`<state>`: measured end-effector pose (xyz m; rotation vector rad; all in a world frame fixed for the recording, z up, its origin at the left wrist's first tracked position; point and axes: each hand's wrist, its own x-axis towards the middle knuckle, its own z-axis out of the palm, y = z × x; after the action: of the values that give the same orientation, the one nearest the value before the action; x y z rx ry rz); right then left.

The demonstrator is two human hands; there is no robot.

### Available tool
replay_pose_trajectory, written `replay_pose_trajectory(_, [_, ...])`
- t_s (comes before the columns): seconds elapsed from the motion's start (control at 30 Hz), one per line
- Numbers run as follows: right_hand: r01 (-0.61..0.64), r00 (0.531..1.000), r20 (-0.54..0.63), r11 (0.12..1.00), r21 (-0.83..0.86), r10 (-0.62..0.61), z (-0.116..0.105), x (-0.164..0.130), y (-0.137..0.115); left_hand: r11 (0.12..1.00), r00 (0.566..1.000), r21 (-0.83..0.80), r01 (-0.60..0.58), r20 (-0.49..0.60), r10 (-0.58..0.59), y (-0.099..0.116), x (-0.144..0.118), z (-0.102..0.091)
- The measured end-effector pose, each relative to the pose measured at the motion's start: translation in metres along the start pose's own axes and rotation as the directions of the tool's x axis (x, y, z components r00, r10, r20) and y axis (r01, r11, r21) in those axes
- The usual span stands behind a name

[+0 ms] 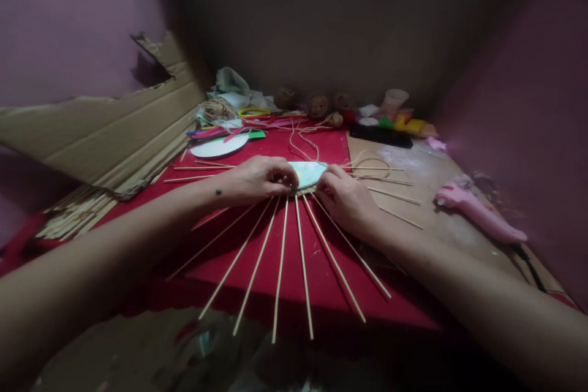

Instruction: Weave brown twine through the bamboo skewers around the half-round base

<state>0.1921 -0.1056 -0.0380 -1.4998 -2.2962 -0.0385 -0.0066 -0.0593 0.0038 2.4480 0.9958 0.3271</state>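
Note:
In front of me lies a woven base: a pale blue panel with thin wooden sticks fanning out all around it. A narrow band of twine runs along its near edge. My left hand is closed, its fingers pinching the left side of the base. Curled over the right near edge, my right hand is closed on the base too. Its fingertips are partly hidden, so I cannot tell whether a strand is also between them. Loose twine trails from the back toward the panel.
Balls of twine, scissors with yellow handles and a white disc lie at the back. A pink glue gun rests right, beyond a black object. Cardboard and bundled sticks stand left on the red cloth.

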Motion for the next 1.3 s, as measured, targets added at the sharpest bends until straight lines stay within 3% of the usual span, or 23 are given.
replay_pose_trajectory(0.1, [-0.012, 1.000, -0.014, 1.000, -0.009, 0.012, 0.002, 0.000, 0.001, 0.980, 0.997, 0.192, 0.040, 0.055, -0.052, 0.015, 0.011, -0.001])
replay_pose_trajectory(0.2, [0.005, 1.000, -0.028, 1.000, -0.027, -0.006, 0.005, 0.000, 0.002, 0.968, 0.998, 0.251, 0.017, 0.059, -0.033, 0.024, 0.021, 0.008])
replay_pose_trajectory(0.37, [0.006, 1.000, -0.010, 1.000, -0.018, -0.006, 0.007, 0.000, 0.003, 0.985, 0.999, 0.175, -0.008, -0.035, 0.015, 0.019, 0.025, 0.025])
replay_pose_trajectory(0.53, [-0.021, 0.999, -0.032, 0.998, -0.066, 0.019, 0.001, -0.001, 0.004, 0.994, 0.986, 0.094, -0.050, -0.152, 0.063, 0.013, 0.020, 0.029])
replay_pose_trajectory(0.67, [0.048, 0.997, -0.063, 0.999, 0.003, -0.048, -0.014, -0.004, 0.013, 0.987, 0.982, 0.110, -0.117, -0.135, 0.131, 0.010, 0.020, 0.029])
replay_pose_trajectory(0.73, [0.090, 0.996, -0.015, 0.995, 0.051, -0.089, -0.028, -0.007, 0.019, 0.982, 0.981, 0.123, -0.143, -0.115, 0.157, 0.008, 0.020, 0.029])
replay_pose_trajectory(0.8, [0.061, 0.990, 0.122, 0.993, 0.102, -0.073, -0.045, -0.012, 0.024, 0.980, 0.982, 0.132, -0.150, -0.097, 0.163, 0.007, 0.021, 0.029])
replay_pose_trajectory(0.9, [0.005, 0.920, 0.388, 0.988, 0.151, -0.064, -0.068, -0.019, 0.027, 0.981, 0.985, 0.131, -0.142, -0.081, 0.153, 0.006, 0.022, 0.028])
replay_pose_trajectory(0.97, [-0.011, 0.833, 0.540, 0.974, 0.226, -0.116, -0.080, -0.023, 0.026, 0.981, 0.986, 0.141, -0.132, -0.079, 0.145, 0.005, 0.022, 0.028])
replay_pose_trajectory(1.03, [0.003, 0.743, 0.635, 0.950, 0.312, -0.212, -0.087, -0.026, 0.022, 0.980, 0.987, 0.154, -0.124, -0.083, 0.138, 0.005, 0.022, 0.028])
replay_pose_trajectory(1.1, [0.064, 0.691, 0.659, 0.933, 0.354, -0.297, -0.090, -0.029, 0.015, 0.981, 0.987, 0.152, -0.122, -0.081, 0.136, 0.005, 0.021, 0.028])
replay_pose_trajectory(1.17, [0.145, 0.671, 0.658, 0.931, 0.335, -0.341, -0.092, -0.033, 0.009, 0.982, 0.987, 0.137, -0.128, -0.083, 0.140, 0.005, 0.021, 0.028])
replay_pose_trajectory(1.3, [0.258, 0.676, 0.639, 0.930, 0.261, -0.367, -0.092, -0.055, 0.003, 0.987, 0.984, 0.091, -0.132, -0.104, 0.141, 0.007, 0.021, 0.028])
